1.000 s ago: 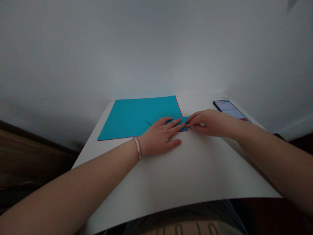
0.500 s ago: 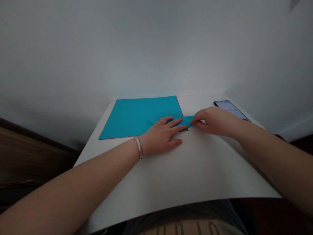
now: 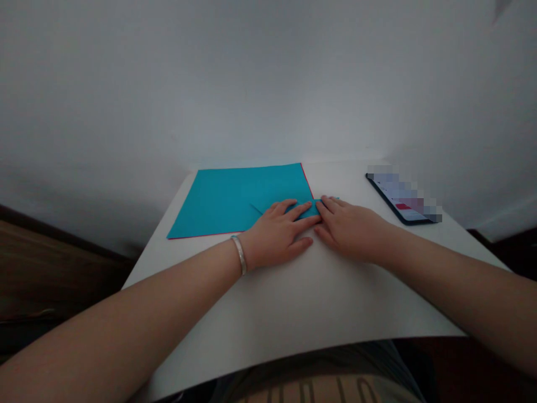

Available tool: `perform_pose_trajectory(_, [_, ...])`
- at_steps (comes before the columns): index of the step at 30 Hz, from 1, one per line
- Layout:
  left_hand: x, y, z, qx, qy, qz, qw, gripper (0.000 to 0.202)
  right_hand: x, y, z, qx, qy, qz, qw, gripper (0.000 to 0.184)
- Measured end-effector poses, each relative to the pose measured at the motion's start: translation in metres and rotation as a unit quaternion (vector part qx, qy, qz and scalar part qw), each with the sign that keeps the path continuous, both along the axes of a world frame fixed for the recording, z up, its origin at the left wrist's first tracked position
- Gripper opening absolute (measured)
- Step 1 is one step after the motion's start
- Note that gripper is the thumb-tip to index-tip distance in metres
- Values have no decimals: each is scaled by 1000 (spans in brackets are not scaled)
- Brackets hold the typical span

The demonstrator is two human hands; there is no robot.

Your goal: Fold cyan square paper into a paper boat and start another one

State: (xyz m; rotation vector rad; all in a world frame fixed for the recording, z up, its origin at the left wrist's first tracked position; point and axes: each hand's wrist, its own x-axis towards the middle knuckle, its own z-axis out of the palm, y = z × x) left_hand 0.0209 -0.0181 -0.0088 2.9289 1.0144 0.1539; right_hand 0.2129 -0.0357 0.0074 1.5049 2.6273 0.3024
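Blue folded paper [image 3: 307, 211] lies flat on the table [image 3: 277, 324], about midway between the left and right edges and toward the far edge. At the near edge is the person's clothed lap; both forearms extend over the surface from there. A silvery bracelet [image 3: 240, 256] encircles the left wrist.

Left hand [image 3: 274, 232]: palm down, fingers moderately spread and laid across the folded paper, thumb apart on the table side. It presses; it does not grip. Right hand [image 3: 350, 230]: palm down, fingers extended close together over the paper's right end, fingertips just beside those of the left. From where I stand, I cannot tell whether anything is pinched beneath it. A small blue tip projects past its fingers.

Caution: the folded paper appears to overlap the blue sheet [image 3: 235, 196], whose red-edged near right corner is covered. Uneven pressure could set a crease crooked; lifting the left hand early could let the paper slip or spring up; dragging either hand could shift the sheet below.

The sheet reaches toward the table's far left corner. A phone [image 3: 388, 196], partly pixelated, rests by the right edge. Beyond the far edge stands a pale wall [image 3: 251, 78].
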Motion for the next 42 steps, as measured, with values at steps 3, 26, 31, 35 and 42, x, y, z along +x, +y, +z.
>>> perform_pose_trajectory(3, [1,-2,1,-7,11,18,1000,53,-1,5,-10,-20,7,-25,999,75])
perform_pose_trajectory(26, [-13,-5,4,49,117,280,951,86,18,11,-13,30,-26,-85,996,88])
perform_pose_trajectory(31, [-13,-5,14,77,89,296,948,86,23,13,-7,56,15,-61,996,76])
perform_pose_trajectory(35, [-14,-1,13,71,33,258,963,76,27,14,-4,59,67,-51,995,71])
perform_pose_trajectory(42, [-10,4,12,42,-19,150,988,60,21,10,-3,57,135,-21,989,57])
